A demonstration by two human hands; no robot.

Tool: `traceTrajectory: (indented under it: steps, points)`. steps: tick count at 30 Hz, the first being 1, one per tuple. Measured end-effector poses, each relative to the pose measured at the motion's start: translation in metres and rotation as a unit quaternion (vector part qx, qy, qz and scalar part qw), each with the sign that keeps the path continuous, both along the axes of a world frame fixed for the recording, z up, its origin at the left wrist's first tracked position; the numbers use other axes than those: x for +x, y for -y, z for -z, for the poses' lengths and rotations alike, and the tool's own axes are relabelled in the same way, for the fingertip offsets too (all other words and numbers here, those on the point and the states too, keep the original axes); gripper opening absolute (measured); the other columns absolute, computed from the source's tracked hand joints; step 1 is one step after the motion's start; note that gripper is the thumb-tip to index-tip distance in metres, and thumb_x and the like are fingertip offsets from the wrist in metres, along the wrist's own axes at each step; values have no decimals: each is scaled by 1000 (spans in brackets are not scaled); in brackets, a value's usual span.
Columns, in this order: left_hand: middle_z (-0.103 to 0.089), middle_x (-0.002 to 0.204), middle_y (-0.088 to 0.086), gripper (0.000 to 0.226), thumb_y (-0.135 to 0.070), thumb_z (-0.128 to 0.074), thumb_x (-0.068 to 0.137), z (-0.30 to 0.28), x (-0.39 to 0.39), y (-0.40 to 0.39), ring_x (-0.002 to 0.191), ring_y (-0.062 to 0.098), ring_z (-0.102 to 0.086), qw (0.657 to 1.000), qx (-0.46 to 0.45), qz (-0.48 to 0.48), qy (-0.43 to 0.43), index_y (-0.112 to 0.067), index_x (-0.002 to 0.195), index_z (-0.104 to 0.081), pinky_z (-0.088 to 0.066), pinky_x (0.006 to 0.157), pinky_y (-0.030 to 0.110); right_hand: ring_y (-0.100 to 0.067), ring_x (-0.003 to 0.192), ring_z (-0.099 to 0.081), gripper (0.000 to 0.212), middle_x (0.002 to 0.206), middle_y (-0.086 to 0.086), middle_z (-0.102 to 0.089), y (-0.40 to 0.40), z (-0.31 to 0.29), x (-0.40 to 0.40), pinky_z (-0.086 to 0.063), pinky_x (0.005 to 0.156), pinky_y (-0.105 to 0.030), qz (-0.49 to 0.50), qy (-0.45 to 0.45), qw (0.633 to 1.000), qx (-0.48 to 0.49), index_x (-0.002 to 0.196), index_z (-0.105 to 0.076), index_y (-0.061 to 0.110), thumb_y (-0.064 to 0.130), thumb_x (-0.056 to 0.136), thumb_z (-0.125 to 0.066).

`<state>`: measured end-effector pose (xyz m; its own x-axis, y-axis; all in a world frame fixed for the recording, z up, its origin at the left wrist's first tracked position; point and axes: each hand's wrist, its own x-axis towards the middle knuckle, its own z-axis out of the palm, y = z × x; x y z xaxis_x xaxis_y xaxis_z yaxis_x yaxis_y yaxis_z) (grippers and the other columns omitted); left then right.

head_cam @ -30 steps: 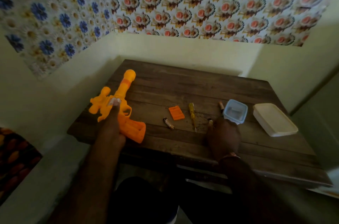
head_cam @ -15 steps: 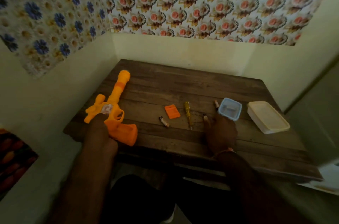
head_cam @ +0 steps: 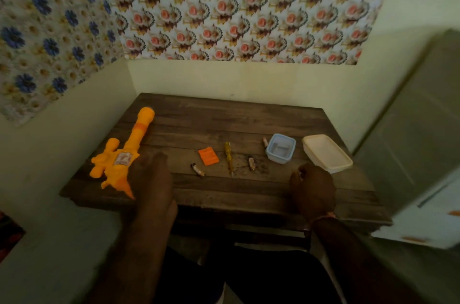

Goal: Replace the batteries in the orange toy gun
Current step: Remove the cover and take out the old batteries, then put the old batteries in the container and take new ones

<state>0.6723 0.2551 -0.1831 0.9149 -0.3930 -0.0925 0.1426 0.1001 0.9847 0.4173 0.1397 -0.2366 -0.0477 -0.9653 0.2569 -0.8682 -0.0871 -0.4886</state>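
We see the orange toy gun (head_cam: 124,154) lying at the left edge of the wooden table (head_cam: 249,117), barrel pointing away, with the left hand (head_cam: 151,179) laid over its grip end, though we cannot tell whether the fingers clasp it. The right hand (head_cam: 313,186) rests near the front edge with fingers curled, seemingly pinching something small we cannot identify. Just beyond it, a small clear tub (head_cam: 280,151) holds something pale and blurred, with its white lid (head_cam: 327,156) beside it and three batteries (head_cam: 251,163) scattered between.
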Motion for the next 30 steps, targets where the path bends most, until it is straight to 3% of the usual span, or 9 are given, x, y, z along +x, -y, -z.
traceTrajectory:
  steps: [3,6,8,12,17,19,22,26,30]
  points:
    - [-66,105,10,18,-20,-60,88,-3,-22,18,93,25,-63,997,-19,80,-10,-15,104,-65,-51,89,39,-29,93,-64,23,94,-8,-70,-1,1,-12,-52,80,-38,-7,-1,1000,-6,95,-70,15,33,84,-61]
    - [-67,83,5,13,-11,-55,95,-13,-41,41,75,15,-61,990,-43,134,8,-13,98,-67,-50,69,30,-29,94,-63,22,94,-10,-69,-1,1,-26,-51,83,-40,-14,3,1000,-5,95,-70,13,31,84,-62]
    - [-65,76,1,21,-8,-55,94,-23,-53,55,72,16,-61,986,-28,157,41,-23,83,-65,-50,66,30,-28,100,-61,26,101,-10,-68,-1,0,-35,-49,88,-40,-10,8,1000,-4,103,-69,13,31,85,-63]
    - [-67,74,3,22,-11,-58,93,-28,-75,69,71,19,-62,966,8,239,98,-27,80,-65,-49,69,33,-28,103,-58,34,106,-9,-65,7,-1,-49,-48,90,-41,-9,4,1000,-24,111,-64,15,31,82,-67]
    - [-67,77,6,19,-15,-59,95,-17,-96,73,73,19,-62,937,51,313,145,-25,80,-65,-55,72,41,-34,116,-51,64,124,-15,-57,40,-1,-64,-43,98,-42,27,7,999,-33,124,-53,17,42,70,-75]
    - [-66,75,8,21,-15,-59,95,-9,-97,75,73,23,-63,935,63,324,133,-25,77,-64,-56,74,46,-35,121,-47,80,131,-15,-52,56,2,-67,-42,100,-45,31,-22,999,7,133,-45,20,53,66,-75]
    - [-68,74,11,22,-15,-59,95,4,-97,77,70,23,-63,934,68,334,112,-22,74,-65,-51,68,40,-38,135,-31,95,148,-15,-33,75,9,-68,-35,106,-51,23,-61,995,74,143,-30,28,64,65,-71]
    - [-73,83,13,18,-23,-60,94,23,-95,75,75,24,-66,930,83,348,86,-20,80,-70,-50,70,38,-38,136,-26,82,153,-12,-21,89,18,-73,-33,107,-52,6,-102,987,122,143,-31,30,61,75,-65]
    - [-71,76,7,18,-22,-59,95,30,-95,65,69,18,-61,932,72,353,48,-15,84,-72,-48,65,35,-41,116,-45,55,136,-18,-43,77,9,-73,-37,99,-47,43,-98,994,0,128,-52,19,54,86,-51]
